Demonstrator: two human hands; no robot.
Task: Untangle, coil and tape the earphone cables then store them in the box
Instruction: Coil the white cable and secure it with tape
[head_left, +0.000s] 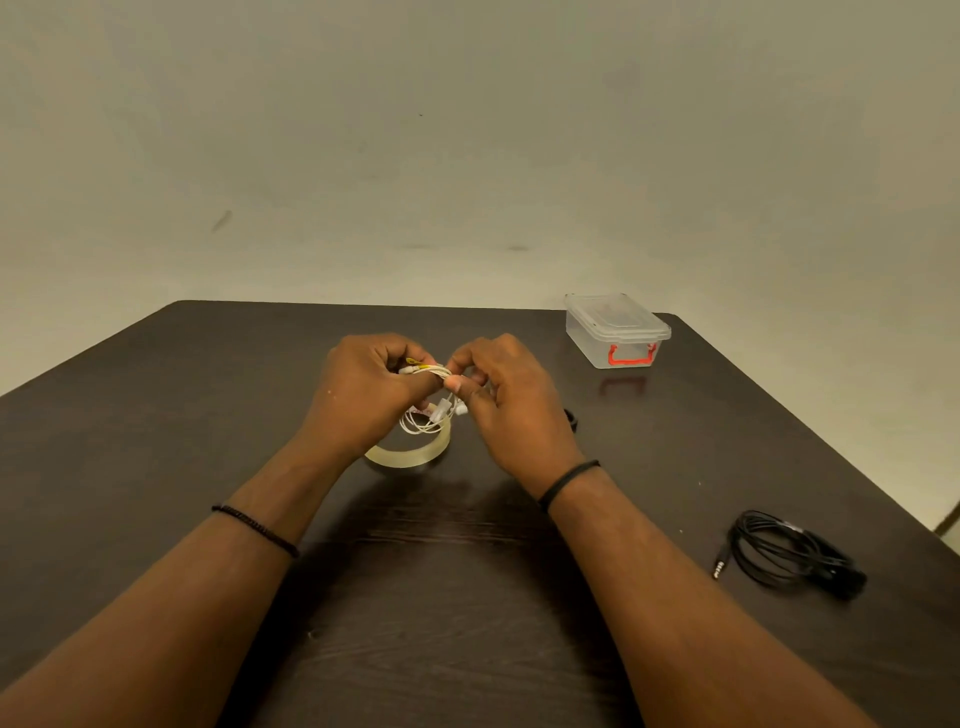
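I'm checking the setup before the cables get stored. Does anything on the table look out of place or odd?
Nothing stands out. Both hands hold the white earphone cable above the tape roll. The black cable lies coiled near the table's right edge. The clear box sits upright, its lid on.

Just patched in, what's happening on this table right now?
A person's left hand and right hand both pinch a coiled white earphone cable just above a roll of clear tape. A coiled black earphone cable lies apart on the dark wooden table. The clear plastic box with a red latch sits closed, far right.
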